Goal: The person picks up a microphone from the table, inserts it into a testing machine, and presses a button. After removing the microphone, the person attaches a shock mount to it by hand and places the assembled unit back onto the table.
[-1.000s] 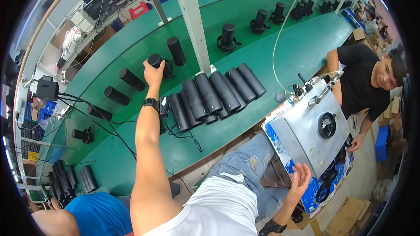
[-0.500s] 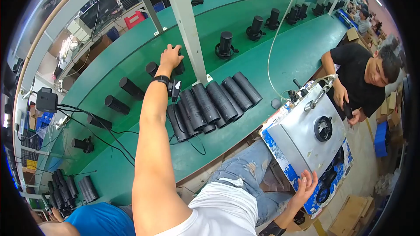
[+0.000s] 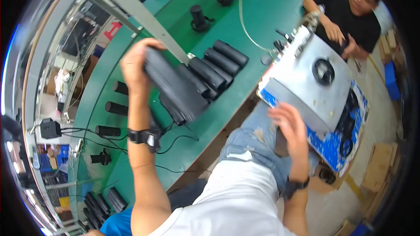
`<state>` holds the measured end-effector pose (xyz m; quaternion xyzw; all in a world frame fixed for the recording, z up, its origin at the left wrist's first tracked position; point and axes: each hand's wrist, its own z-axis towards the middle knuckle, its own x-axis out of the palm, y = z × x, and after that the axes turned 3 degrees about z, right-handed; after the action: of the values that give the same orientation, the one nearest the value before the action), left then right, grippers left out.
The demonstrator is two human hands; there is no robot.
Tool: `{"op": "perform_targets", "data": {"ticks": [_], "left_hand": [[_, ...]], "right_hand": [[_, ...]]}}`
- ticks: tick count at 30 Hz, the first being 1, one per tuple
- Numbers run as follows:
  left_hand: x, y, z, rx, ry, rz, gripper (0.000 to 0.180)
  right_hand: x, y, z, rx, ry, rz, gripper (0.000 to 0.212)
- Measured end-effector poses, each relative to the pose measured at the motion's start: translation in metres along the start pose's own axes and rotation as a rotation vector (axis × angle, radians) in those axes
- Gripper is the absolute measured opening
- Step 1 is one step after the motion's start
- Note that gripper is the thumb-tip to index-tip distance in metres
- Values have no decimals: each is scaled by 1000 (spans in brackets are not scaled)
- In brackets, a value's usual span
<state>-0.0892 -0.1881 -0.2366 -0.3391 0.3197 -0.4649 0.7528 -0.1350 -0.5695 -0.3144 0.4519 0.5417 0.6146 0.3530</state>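
My left hand is wrapped round the far end of a black ribbed tube, which is raised and blurred by motion. The tube slants over the green bench, in front of other black tubes lying side by side. My right hand holds nothing. Its fingers are stretched out and slightly blurred, beside the near left edge of a silver metal box. A black ring-shaped fitting sits in the top of that box.
A green conveyor belt carries black cylinders on bases. A white post rises beside the tubes. Black cables trail over the bench. Black rings lie on the blue-and-white board. A person in black works at the right.
My left hand has come back from the belt with a black tube lifted in it. The right hand has moved away from the board toward the box's left side. The whole view has shifted.
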Motion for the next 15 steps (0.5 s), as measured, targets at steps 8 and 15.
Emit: {"op": "perform_targets", "data": {"ticks": [8, 15], "left_hand": [[222, -13, -59, -236, 660, -816, 69], [253, -19, -150, -493, 851, -609, 59]], "right_hand": [[9, -23, 29, 201, 657, 1047, 90], [-46, 0, -9, -223, -532, 551, 57]]}}
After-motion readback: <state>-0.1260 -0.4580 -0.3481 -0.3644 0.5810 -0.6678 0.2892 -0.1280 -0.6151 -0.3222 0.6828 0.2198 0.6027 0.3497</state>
